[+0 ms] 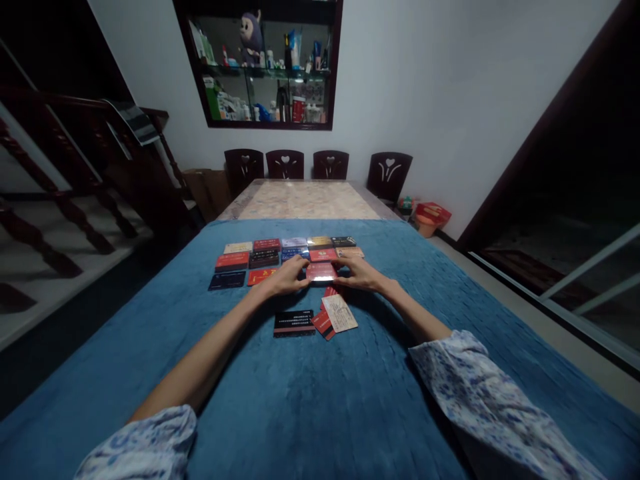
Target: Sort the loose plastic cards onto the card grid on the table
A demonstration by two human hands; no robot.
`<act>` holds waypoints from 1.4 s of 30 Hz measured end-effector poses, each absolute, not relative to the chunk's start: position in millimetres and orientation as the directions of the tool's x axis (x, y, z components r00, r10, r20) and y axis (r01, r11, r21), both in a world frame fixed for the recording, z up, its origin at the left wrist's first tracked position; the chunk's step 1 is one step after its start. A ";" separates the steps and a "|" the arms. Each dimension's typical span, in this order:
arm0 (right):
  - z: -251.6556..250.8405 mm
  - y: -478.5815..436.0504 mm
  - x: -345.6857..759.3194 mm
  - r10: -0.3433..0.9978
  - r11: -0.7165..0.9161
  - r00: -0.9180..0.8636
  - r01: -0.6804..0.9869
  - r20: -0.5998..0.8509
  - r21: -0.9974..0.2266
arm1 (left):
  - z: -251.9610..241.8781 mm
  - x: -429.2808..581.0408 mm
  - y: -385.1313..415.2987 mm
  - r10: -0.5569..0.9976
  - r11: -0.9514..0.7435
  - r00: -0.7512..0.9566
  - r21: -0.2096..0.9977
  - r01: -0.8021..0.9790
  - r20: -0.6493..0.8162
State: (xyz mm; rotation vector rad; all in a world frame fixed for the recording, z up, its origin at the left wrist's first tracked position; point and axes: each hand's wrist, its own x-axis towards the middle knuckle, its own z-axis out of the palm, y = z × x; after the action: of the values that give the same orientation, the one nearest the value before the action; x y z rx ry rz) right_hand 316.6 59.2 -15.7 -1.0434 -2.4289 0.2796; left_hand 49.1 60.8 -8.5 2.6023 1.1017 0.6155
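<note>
Between my two hands is a red card [321, 272], its near edge catching the light. The fingers of my left hand [289, 275] pinch its left end, and my right hand [362, 274] grips its right end. Rows of cards spread behind and to the left, among them a dark blue card [227, 280], an orange-red card [261, 276] and a black card [264, 259]. Nearer to me, a black card with a stripe [294, 323] lies beside a loose pile with a pale card [341, 313] on top of red ones [324, 325].
A blue cloth [310, 407] covers the near part of the long table. Beyond it shows the bare patterned tabletop [310, 199]. Several dark chairs [285, 164] stand along the far wall, under a shelf niche [270, 125]. A wooden railing [60, 193] runs at the left.
</note>
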 end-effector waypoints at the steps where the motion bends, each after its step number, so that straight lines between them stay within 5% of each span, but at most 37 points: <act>1: -12.5 59.7 313.6 0.718 0.696 -0.602 0.621 0.348 -0.360 | -6.8 46.3 61.2 0.726 -0.685 0.627 0.377 0.623 0.283; 13: 15.8 79.6 271.3 0.675 0.737 -0.673 0.623 0.301 -0.261 | 14.9 6.7 72.0 0.751 -0.660 0.596 0.305 0.686 0.285; 23: 42.0 96.1 230.1 0.731 0.674 -0.654 0.737 0.194 -0.056 | 34.1 -26.2 84.6 0.783 -0.620 0.554 0.283 0.732 0.285; 42: 52.5 143.4 175.4 0.731 0.679 -0.669 0.732 0.134 -0.055 | 45.7 -66.7 121.6 0.870 -0.486 0.450 0.197 0.852 0.202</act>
State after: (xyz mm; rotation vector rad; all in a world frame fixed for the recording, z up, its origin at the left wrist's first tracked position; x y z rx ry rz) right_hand 175.4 143.4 52.5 -1.2032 -2.7442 -0.0055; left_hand -66.7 121.6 45.7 2.6170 1.5564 0.4266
